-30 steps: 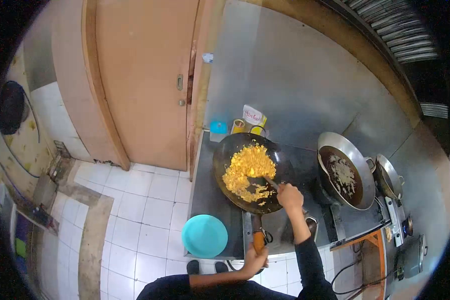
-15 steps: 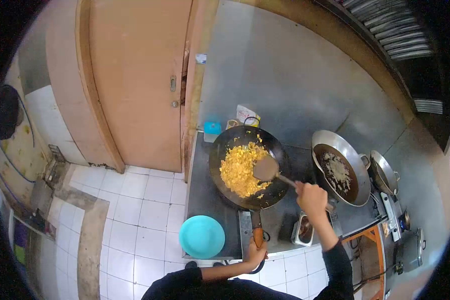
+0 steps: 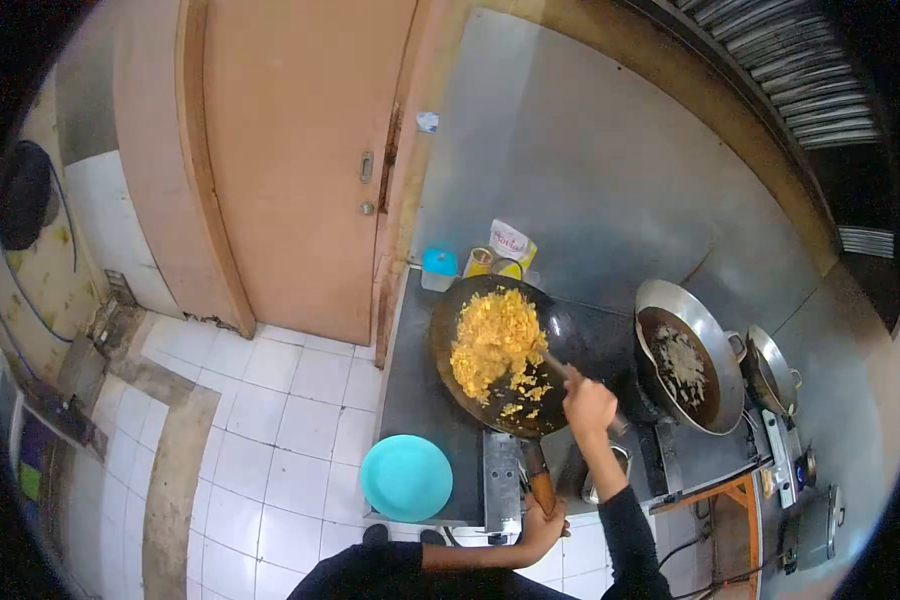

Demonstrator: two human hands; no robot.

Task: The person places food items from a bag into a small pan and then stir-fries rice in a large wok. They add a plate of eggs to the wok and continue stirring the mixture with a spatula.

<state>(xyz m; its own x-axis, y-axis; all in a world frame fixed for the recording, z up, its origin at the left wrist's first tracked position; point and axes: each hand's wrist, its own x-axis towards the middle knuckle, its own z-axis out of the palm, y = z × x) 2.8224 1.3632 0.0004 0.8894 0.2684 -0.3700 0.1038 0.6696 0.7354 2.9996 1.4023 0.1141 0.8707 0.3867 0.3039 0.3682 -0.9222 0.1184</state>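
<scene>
A dark wok (image 3: 567, 335) stands on the stove, tilted slightly, holding a heap of yellow, crumbly food (image 3: 495, 340) that may be fried rice. My left hand (image 3: 543, 530) is closed around the end of the wok's wooden handle (image 3: 539, 482). In my right hand (image 3: 590, 405), closed, is the handle of a spatula (image 3: 556, 365). Its blade is hidden in the food at the heap's right side. Loose bits of food lie along the near wall of the wok. To the left of the wok handle sits a turquoise plate (image 3: 406, 478).
Right of my right hand, a large metal wok (image 3: 722, 375) holds dark oil with pale food in it. Beyond it is a smaller pan (image 3: 770, 365). A metal container (image 3: 618, 468) is partly behind my right arm. A blue-lidded tub (image 3: 439, 268) and a packet (image 3: 511, 240) stand at the back.
The spatula blade, visible on the food before, is now buried in it. The food is heaped toward the far side. My left hand and the wok handle have shifted right; my right hand moved slightly left.
</scene>
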